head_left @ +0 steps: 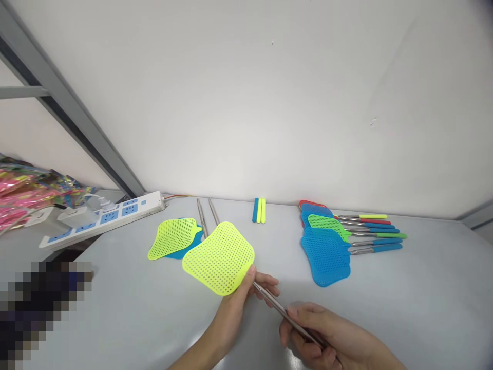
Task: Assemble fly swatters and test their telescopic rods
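Note:
My left hand (233, 311) is closed on a yellow fly swatter head (221, 259), with the thumb pressed near its neck. A metal telescopic rod (271, 299) slants down to the right from beside that neck. My right hand (319, 331) is wrapped round the rod's lower part. Fingers hide the spot where rod and head meet, so I cannot tell whether they are joined. Just left of the held head lie another yellow swatter head (173, 237) and a blue one (185, 251) partly beneath it. Two metal rods (202, 216) (213, 209) lie close by.
Blue and yellow handle sleeves (259, 210) lie at the back near the wall. On the right, several swatters with handles overlap, a blue swatter (326, 257) in front. A white power strip (115, 218) with plugs and plastic-wrapped packages (26, 190) stand on the left.

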The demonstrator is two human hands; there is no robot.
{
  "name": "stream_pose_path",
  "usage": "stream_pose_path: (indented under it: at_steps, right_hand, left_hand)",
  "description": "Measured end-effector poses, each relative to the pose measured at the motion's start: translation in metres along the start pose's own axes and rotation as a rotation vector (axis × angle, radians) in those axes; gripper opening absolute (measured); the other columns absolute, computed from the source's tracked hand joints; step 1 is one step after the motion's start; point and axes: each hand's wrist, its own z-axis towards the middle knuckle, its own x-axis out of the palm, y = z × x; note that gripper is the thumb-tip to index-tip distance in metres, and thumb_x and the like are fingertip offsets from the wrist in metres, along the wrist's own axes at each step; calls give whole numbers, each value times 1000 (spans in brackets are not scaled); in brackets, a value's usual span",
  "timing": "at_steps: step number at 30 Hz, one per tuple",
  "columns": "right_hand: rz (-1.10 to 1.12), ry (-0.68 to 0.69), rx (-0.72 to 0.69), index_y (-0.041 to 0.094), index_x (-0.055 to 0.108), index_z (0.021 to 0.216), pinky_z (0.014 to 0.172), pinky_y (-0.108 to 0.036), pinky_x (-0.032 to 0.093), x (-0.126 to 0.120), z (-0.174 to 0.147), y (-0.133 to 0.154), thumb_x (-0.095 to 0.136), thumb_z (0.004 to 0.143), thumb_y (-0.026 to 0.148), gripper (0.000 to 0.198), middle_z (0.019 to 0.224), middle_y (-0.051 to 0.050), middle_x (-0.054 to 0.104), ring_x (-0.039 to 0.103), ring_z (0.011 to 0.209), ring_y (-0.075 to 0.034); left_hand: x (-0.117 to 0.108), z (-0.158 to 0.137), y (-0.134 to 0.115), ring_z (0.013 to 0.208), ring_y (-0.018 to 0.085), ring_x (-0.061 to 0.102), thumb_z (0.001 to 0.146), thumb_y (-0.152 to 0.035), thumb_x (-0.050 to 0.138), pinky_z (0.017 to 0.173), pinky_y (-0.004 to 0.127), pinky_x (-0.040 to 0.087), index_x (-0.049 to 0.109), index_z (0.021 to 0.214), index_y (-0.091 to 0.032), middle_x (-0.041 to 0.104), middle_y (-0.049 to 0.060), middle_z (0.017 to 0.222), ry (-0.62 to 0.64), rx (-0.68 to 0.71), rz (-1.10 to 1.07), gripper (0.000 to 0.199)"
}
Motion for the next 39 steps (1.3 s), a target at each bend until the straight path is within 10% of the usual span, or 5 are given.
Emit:
stream_pose_path:
  at_steps: [13, 20, 31, 39]
  right_hand:
    - [43, -26, -100, 11, 55, 95, 31, -17, 25, -13, -3, 6, 31, 80, 46, 44, 55, -2, 54, 38, 31, -5]
    - [164, -295, -379, 9, 57, 94, 56, -20, 43, -26, -3, 14, 43, 78, 33, 33, 72, -7, 60, 55, 56, -9]
    - [122, -370, -643, 12, 57, 95, 74, -31, 43, -17, 21, 18, 47, 77, 30, 27, 90, -9, 58, 57, 78, -17]
    - [-35, -375, -745, 19, 51, 105, 70, -28, 43, -16, 55, 74, 44, 76, 28, 31, 106, -8, 53, 57, 80, -15]
  left_hand:
    - [-3, -1, -4, 53, 12, 40, 83, -39, 29, 60, 26, 32, 64, 70, -16, 44, 0, 52, -32, 153, -3, 44]
    - [-9, 6, -14, 38, 8, 31, 79, -43, 37, 47, 22, 28, 60, 67, -13, 38, -3, 36, -211, 155, -253, 39]
    - [-23, 12, -24, 39, 6, 32, 75, -36, 47, 44, 20, 31, 58, 64, -13, 38, -4, 40, -381, 295, -456, 28]
    - [-38, 19, -24, 35, 6, 32, 75, -37, 42, 44, 19, 35, 54, 57, -14, 33, -6, 35, -491, 348, -597, 32]
